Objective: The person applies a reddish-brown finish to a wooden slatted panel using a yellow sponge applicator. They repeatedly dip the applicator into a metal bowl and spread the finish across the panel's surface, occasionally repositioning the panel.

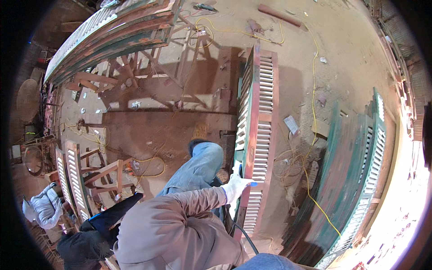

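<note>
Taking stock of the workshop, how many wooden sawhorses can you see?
2: one sawhorse under the shutter stack upper left, another sawhorse lower left. More may be hidden.

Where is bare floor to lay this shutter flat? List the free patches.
Free: dirt floor beyond the yellow cord, upper right; shaded floor between the sawhorses and the raised knee. Crowded: stacked green shutters on the right, tangled cord beside the held shutter.

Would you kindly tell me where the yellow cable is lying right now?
In the head view, the yellow cable trails over the dirt floor on the person's right, between the upright red louvred wooden shutter and the stacked green shutters.
</note>
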`<state>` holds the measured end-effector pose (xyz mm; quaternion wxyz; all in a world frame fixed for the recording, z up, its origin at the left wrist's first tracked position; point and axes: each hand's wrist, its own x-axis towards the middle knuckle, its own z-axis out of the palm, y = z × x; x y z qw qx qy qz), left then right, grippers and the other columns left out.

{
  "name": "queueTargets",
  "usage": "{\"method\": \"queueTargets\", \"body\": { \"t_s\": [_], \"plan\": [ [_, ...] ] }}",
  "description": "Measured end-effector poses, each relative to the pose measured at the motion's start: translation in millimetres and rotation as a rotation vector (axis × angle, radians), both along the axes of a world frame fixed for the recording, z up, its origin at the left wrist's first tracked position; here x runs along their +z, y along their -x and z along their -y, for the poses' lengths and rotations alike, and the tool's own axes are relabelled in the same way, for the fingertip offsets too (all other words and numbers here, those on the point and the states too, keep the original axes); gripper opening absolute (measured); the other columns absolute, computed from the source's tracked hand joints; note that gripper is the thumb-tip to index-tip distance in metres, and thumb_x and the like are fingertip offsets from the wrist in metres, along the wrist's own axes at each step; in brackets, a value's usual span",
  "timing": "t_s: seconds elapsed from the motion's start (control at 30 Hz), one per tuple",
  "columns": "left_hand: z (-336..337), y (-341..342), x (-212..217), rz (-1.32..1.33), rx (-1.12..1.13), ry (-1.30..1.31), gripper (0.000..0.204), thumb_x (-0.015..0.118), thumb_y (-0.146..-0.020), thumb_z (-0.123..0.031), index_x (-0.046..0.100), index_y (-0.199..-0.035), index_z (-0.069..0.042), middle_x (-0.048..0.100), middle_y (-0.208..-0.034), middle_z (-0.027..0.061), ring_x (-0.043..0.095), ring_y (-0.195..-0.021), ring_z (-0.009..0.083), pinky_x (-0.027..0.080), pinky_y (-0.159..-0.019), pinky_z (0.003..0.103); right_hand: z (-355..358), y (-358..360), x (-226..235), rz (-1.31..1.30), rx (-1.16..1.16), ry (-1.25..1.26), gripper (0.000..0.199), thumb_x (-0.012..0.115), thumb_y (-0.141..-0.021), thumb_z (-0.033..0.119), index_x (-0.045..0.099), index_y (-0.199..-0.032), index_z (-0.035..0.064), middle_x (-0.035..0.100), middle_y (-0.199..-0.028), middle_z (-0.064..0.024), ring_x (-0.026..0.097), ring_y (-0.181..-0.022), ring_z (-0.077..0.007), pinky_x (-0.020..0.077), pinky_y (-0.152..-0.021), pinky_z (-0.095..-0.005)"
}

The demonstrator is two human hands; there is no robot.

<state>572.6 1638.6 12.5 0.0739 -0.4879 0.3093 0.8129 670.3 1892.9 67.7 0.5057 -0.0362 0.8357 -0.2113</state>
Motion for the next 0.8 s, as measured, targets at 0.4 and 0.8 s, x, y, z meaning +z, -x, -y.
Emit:
{"method": "queueTargets", "body": {
  "t_s": [0.4,0.8],
  "plan": [
    [187,174,-9,0.061,-0.175,0.245,0.099,0.081,-0.07,-0.006,0.029,-0.153,-0.014,0.061,-0.108,0.0092,0.058,-0.082,0.0185,0.052,-0.069,0.035,268,254,57,-0.233,0.17,-0.114,0.082,0.081,-0.074,0.035,0.046,-0.147,0.0188,0.055,-0.137,-0.017,0.061,-0.113,-0.032,0.0526,-0.091,-0.0412],
    [511,421,108,-0.142,-0.034,0.299,0.08,0.08,-0.064,-0.02,0.045,-0.134,-0.005,0.054,-0.119,0.0202,0.053,-0.11,0.0334,0.047,-0.089,0.044,517,488,151,-0.319,0.378,-0.138,0.08,0.081,-0.074,0.034,0.047,-0.145,0.0183,0.055,-0.135,-0.0172,0.061,-0.111,-0.0319,0.0522,-0.091,-0.0413]
  ]
}}
